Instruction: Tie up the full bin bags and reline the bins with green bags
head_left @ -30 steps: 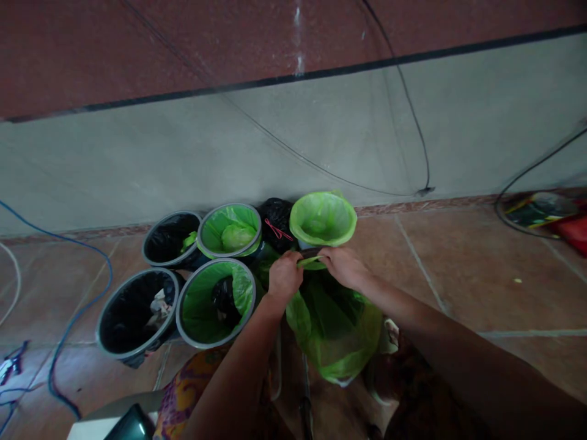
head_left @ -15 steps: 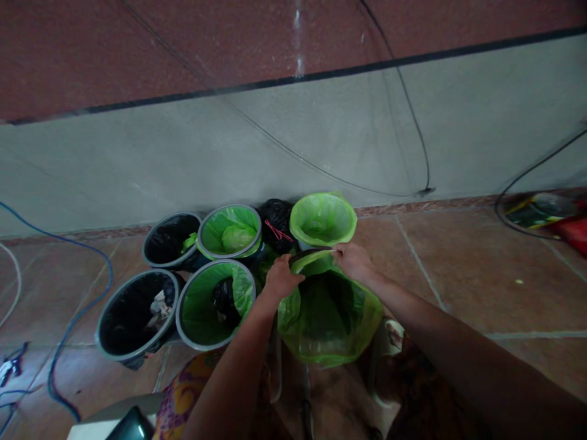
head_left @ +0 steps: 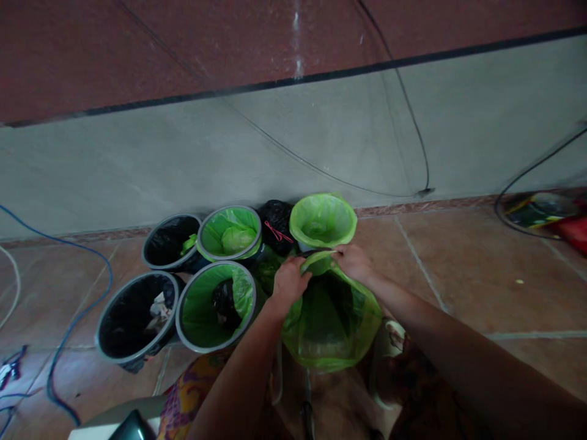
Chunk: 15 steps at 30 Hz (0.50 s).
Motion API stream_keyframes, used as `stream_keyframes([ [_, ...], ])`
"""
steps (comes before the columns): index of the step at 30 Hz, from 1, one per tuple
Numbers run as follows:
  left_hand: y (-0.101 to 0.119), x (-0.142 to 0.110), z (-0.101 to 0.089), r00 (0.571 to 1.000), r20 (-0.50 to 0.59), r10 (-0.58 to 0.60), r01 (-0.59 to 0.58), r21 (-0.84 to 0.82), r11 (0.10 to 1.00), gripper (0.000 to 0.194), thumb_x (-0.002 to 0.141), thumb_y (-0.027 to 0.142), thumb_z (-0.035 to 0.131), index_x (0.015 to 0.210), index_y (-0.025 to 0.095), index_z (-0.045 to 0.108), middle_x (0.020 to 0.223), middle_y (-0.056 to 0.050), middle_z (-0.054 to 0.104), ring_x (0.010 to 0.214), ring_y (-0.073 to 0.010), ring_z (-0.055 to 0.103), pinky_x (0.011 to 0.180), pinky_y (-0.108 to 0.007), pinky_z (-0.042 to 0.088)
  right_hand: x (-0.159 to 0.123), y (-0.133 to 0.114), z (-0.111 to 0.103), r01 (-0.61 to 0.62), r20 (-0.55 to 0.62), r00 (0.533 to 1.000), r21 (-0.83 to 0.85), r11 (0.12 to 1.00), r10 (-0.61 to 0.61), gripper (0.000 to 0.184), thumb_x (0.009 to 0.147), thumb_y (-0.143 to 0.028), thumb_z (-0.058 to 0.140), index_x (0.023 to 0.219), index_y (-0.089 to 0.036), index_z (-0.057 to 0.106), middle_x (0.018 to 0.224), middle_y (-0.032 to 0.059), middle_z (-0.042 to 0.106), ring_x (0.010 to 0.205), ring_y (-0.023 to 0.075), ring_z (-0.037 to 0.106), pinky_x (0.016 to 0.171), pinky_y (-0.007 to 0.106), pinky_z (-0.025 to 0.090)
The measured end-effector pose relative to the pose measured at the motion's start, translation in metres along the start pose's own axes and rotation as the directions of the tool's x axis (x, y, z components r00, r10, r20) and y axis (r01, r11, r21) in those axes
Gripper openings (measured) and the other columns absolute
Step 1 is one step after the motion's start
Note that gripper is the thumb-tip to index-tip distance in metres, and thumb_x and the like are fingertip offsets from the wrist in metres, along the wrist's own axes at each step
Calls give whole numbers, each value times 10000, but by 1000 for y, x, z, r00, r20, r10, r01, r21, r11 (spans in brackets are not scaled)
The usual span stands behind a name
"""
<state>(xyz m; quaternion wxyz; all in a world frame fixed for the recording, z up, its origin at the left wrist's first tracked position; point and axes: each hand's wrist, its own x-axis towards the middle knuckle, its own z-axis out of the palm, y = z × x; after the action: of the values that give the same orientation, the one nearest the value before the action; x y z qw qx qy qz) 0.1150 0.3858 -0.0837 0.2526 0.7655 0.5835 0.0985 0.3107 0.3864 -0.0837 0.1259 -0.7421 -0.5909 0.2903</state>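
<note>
In front of me a green bin liner [head_left: 332, 348] hangs over the rim of a trash bin, its mouth toward me and its inside dark. At the far left of that rim my left hand [head_left: 291, 282] has its fingers closed on the liner's edge. My right hand [head_left: 354, 263] pinches the same edge at the far side, a little to the right. Between the two hands the liner is folded over the rim. The bin's own wall is mostly hidden by the liner.
Left stand two green-lined bins [head_left: 182, 321] [head_left: 204, 255] and two black-lined bins [head_left: 101, 318] [head_left: 149, 264]. Behind are a black garbage bag [head_left: 276, 214] with a red tie and another green-lined bin [head_left: 323, 214]. A blue cable [head_left: 82, 318] crosses the tiles. A wall [head_left: 192, 165] closes the back.
My left hand has slid slightly to the right along the rim, closer to my right hand. The liner's far edge now stands more over the rim between them.
</note>
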Motion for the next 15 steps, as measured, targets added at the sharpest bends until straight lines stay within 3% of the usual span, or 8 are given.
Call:
stream_keyframes([
  [3, -4, 6, 4, 997, 36, -62, 62, -3, 998, 278, 858, 126, 541, 1057, 194, 723, 1047, -77, 726, 1000, -194, 665, 930, -291, 478, 3, 10, 6, 58, 35, 998, 15, 998, -59, 255, 871, -225, 517, 911, -172, 763, 838, 50, 746, 759, 160, 651, 683, 232, 448],
  [7, -13, 15, 4, 982, 136, -131, 159, -216, 964, 283, 793, 60, 536, 944, 157, 754, 897, -50, 744, 848, -163, 664, 805, -262, 493, 5, 38, 18, 128, 121, 983, 66, 990, -136, 273, 781, -163, 577, 986, -168, 757, 952, 57, 749, 861, 176, 658, 768, 249, 473],
  [11, -22, 23, 5, 907, 379, -187, 348, -422, 837, 248, 749, 66, 544, 861, 133, 754, 626, 9, 656, 588, -119, 579, 610, -233, 455, 5, 65, 23, 68, 210, 971, 207, 976, -112, 255, 765, -162, 578, 949, -162, 754, 844, 39, 744, 764, 172, 649, 681, 253, 472],
  [15, -21, 38, 4, 868, 476, -144, 434, -583, 687, 155, 733, 177, 647, 847, 146, 748, 685, 4, 689, 619, -123, 609, 637, -243, 481, 9, 79, 13, -18, 183, 982, 305, 952, -41, 186, 793, -219, 577, 816, -141, 744, 756, 57, 730, 681, 177, 630, 612, 260, 471],
])
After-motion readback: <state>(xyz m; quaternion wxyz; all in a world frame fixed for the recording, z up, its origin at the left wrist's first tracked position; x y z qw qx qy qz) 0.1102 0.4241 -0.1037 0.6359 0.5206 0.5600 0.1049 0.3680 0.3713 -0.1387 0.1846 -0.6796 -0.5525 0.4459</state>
